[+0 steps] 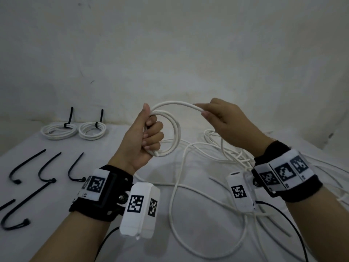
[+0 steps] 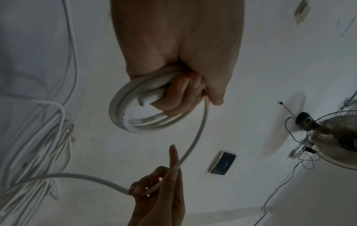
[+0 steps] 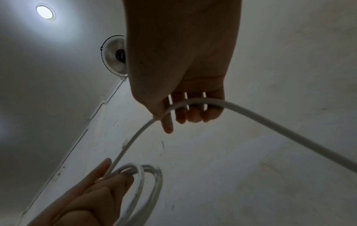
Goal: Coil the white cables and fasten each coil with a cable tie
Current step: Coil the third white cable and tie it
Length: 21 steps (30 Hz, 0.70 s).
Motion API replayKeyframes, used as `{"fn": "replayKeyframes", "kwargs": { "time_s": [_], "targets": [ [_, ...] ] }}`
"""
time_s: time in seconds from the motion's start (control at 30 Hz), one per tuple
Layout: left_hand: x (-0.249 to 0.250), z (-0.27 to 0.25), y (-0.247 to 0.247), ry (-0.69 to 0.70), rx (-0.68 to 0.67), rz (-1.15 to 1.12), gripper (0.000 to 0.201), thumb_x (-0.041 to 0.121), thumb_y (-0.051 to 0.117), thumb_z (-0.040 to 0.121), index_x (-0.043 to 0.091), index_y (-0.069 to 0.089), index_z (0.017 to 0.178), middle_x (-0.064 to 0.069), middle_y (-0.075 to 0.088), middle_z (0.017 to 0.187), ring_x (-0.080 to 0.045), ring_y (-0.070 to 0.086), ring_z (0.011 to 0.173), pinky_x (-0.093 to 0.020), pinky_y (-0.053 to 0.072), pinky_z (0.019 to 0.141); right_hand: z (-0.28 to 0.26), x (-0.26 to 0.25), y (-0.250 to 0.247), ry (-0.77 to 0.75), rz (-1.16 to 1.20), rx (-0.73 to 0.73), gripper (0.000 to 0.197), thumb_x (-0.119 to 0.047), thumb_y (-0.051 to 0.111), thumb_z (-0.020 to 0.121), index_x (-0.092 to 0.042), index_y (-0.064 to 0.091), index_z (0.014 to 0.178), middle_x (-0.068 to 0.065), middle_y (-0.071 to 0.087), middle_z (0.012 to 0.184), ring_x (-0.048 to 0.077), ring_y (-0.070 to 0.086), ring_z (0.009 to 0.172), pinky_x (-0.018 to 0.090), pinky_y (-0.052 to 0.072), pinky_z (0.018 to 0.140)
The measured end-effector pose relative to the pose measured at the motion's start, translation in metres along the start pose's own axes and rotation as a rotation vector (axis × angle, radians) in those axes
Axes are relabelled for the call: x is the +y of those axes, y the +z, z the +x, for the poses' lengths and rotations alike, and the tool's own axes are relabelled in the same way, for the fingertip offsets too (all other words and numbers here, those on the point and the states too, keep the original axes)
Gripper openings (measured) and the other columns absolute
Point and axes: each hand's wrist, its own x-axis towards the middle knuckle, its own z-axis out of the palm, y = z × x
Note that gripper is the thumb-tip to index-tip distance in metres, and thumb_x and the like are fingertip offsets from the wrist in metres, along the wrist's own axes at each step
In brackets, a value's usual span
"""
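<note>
My left hand [image 1: 149,133] grips a small coil of white cable [image 1: 174,133] held up above the table, thumb pointing up. The same coil [image 2: 123,116] hangs from the curled left fingers in the left wrist view. From it a strand of the cable [image 1: 179,104] arcs over to my right hand [image 1: 213,114], whose curled fingers hold it. In the right wrist view the cable [image 3: 251,116] passes under the fingers [image 3: 193,113] of the right hand. The rest of that cable trails down to a loose tangle of white cables [image 1: 232,154] on the table.
Two tied coils [image 1: 60,130] [image 1: 92,130] with black ties lie at the back left. Several loose black cable ties [image 1: 47,167] lie on the white table [image 1: 113,144] at the left. A wall stands close behind. More cable loops [image 1: 188,214] sprawl at the front right.
</note>
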Motion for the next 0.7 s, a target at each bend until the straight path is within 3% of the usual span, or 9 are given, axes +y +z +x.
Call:
{"fn": "replayKeyframes", "kwargs": {
  "time_s": [0.17, 0.3, 0.37, 0.43, 0.6, 0.7],
  "targets": [
    [0.010, -0.004, 0.003, 0.066, -0.066, -0.044, 0.047, 0.048, 0.039, 0.088, 0.022, 0.042, 0.049, 0.008, 0.026, 0.037, -0.006, 0.013, 0.027, -0.011, 0.012, 0.027, -0.011, 0.004, 0.018, 0.047, 0.182, 0.108, 0.028, -0.023, 0.048, 0.093, -0.021, 0.066, 0.114, -0.011, 0.051, 0.059, 0.008, 0.055, 0.054, 0.015, 0.040, 0.057],
    [0.027, -0.006, -0.002, 0.177, -0.132, -0.160, 0.046, 0.045, 0.039, 0.090, 0.021, 0.045, 0.051, 0.006, 0.025, 0.038, -0.008, 0.011, 0.032, -0.011, 0.013, 0.028, -0.028, 0.027, 0.031, 0.170, 0.262, 0.057, 0.017, -0.024, 0.045, 0.096, -0.036, 0.056, 0.102, -0.009, 0.062, 0.067, 0.008, 0.064, 0.069, 0.023, 0.051, 0.072],
    [0.035, -0.006, -0.009, 0.235, -0.113, -0.170, 0.048, 0.045, 0.036, 0.092, 0.021, 0.045, 0.051, 0.006, 0.031, 0.037, -0.008, 0.012, 0.033, -0.013, 0.014, 0.029, -0.035, 0.042, 0.034, 0.254, 0.292, 0.050, 0.025, -0.021, 0.045, 0.096, -0.046, 0.046, 0.094, -0.011, 0.065, 0.073, 0.018, 0.067, 0.078, 0.048, 0.053, 0.079],
    [0.038, -0.006, -0.013, 0.271, -0.080, -0.157, 0.051, 0.046, 0.031, 0.094, 0.022, 0.045, 0.051, 0.007, 0.033, 0.037, -0.008, 0.012, 0.033, -0.013, 0.016, 0.028, -0.034, 0.049, 0.032, 0.287, 0.275, 0.055, 0.031, -0.018, 0.044, 0.095, -0.048, 0.043, 0.087, -0.017, 0.064, 0.075, 0.028, 0.066, 0.078, 0.061, 0.049, 0.076],
    [0.035, -0.004, -0.009, 0.312, -0.015, -0.171, 0.055, 0.046, 0.027, 0.097, 0.022, 0.043, 0.050, 0.006, 0.030, 0.038, -0.009, 0.009, 0.035, -0.012, 0.016, 0.029, 0.011, 0.041, 0.004, 0.244, 0.329, 0.297, 0.025, -0.010, 0.043, 0.095, -0.034, 0.045, 0.090, -0.009, 0.058, 0.063, 0.013, 0.061, 0.063, 0.053, 0.052, 0.074],
    [0.032, -0.004, -0.008, 0.312, -0.013, -0.184, 0.053, 0.045, 0.027, 0.096, 0.022, 0.043, 0.051, 0.005, 0.030, 0.038, -0.008, 0.009, 0.036, -0.012, 0.015, 0.029, 0.042, 0.034, -0.020, 0.172, 0.284, 0.377, 0.019, -0.008, 0.042, 0.096, -0.026, 0.046, 0.092, -0.006, 0.053, 0.067, 0.005, 0.055, 0.059, 0.046, 0.053, 0.069]
  ]
}}
